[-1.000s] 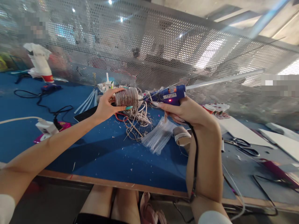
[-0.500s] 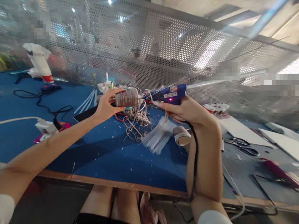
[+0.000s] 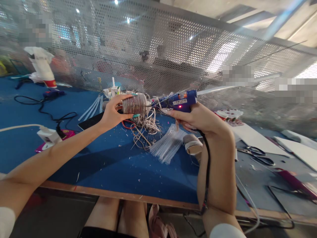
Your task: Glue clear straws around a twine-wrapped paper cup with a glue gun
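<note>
My left hand (image 3: pixel 112 112) is closed around a cord-wrapped roll (image 3: pixel 134 104), held on its side above the table. In my right hand (image 3: pixel 195 118) is a blue hot glue gun (image 3: pixel 182 100) with a red light lit and a long clear glue stick (image 3: pixel 223 87) out of its back. Its nozzle points left at the roll's right end; whether they touch I cannot tell. Behind and below the roll lies a tangle of pale cord (image 3: pixel 150 121). A bundle of clear glue sticks (image 3: pixel 168 144) and another wrapped roll (image 3: pixel 192 144) lie nearer me.
A perforated metal screen (image 3: pixel 148 39) stands along the back of the blue table (image 3: pixel 111 165). To the left are a white plug adapter (image 3: pixel 49 137), a second glue gun (image 3: pixel 53 93) and black cable. Scissors (image 3: pixel 256 155) and white boards (image 3: pixel 260 138) lie at right.
The glue gun has shifted very slightly left and down at its back end. My left hand and the roll look almost unmoved.
</note>
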Demonstrator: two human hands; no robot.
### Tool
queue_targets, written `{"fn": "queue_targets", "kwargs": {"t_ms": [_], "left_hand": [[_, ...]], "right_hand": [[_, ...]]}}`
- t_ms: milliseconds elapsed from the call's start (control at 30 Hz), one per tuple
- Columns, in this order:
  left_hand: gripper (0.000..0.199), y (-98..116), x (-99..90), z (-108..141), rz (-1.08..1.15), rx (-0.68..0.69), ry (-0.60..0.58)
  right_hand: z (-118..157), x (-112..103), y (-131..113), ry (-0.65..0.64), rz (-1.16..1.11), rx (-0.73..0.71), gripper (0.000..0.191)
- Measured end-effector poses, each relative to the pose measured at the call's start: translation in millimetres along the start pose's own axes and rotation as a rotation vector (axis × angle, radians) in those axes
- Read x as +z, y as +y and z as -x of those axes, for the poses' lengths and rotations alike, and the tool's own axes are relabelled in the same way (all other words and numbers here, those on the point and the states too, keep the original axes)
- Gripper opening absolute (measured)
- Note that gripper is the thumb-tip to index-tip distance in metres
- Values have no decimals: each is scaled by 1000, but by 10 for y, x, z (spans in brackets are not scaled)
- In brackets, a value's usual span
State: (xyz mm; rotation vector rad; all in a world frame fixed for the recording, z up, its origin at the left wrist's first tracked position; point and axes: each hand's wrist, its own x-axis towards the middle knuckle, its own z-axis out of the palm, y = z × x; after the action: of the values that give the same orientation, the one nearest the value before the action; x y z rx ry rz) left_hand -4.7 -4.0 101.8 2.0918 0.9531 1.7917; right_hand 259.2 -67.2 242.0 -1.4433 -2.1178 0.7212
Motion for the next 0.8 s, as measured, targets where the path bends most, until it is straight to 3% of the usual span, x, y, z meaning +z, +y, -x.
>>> {"fn": "queue_targets", "kwargs": {"t_ms": [800], "left_hand": [[54, 53, 5, 3, 7, 64, -10]], "right_hand": [[24, 10, -61, 75, -29, 16, 30]]}}
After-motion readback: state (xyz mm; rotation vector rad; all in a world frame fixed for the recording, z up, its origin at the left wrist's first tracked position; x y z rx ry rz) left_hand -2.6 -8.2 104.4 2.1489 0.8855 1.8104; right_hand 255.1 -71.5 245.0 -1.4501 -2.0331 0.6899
